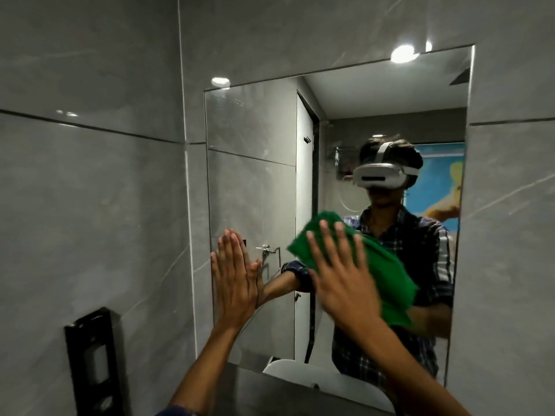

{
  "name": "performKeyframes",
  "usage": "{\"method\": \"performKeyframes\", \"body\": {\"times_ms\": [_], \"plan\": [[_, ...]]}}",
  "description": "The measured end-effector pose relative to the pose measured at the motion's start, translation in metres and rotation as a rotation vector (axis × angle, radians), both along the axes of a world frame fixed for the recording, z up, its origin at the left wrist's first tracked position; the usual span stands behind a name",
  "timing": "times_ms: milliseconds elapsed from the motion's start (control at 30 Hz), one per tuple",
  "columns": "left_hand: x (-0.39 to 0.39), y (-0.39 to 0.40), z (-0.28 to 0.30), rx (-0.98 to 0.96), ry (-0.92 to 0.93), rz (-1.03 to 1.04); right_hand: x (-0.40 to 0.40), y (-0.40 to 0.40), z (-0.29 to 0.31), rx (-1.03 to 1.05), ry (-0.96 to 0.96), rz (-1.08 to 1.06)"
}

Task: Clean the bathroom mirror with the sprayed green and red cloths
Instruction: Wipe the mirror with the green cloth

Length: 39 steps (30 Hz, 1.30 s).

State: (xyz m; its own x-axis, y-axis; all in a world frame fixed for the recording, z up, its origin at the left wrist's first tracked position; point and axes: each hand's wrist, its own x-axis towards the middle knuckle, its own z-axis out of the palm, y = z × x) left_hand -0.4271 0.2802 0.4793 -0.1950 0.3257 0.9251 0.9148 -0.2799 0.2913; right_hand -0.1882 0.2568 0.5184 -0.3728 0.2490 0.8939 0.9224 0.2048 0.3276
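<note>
The bathroom mirror point(255, 181) hangs on the grey tiled wall ahead. My right hand point(342, 274) lies flat with spread fingers on a green cloth point(387, 265), pressing it against the glass in the mirror's lower middle. My left hand point(232, 280) rests flat and empty against the mirror's lower left edge, fingers together and pointing up. The red cloth is not in view. The mirror reflects a person in a headset and checked shirt.
A black wall-mounted dispenser point(93, 364) sits low on the left wall. A white basin point(330, 382) shows below the mirror. Grey tiled walls point(90, 205) surround the mirror on both sides.
</note>
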Motion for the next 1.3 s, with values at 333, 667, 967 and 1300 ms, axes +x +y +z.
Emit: {"method": "performKeyframes", "body": {"times_ms": [333, 667, 967, 1300], "plan": [[-0.002, -0.009, -0.001, -0.049, 0.003, -0.031, -0.067, -0.001, 0.171, 0.089, 0.484, 0.057], [0.0, -0.016, 0.004, -0.107, 0.005, 0.001, 0.011, -0.006, 0.079, 0.065, 0.462, -0.086], [-0.001, -0.014, 0.002, -0.097, 0.015, 0.03, -0.051, 0.003, 0.181, 0.072, 0.054, 0.06], [-0.001, -0.014, 0.002, -0.083, 0.043, 0.022, 0.042, -0.012, 0.17, 0.139, 0.734, -0.115]]}}
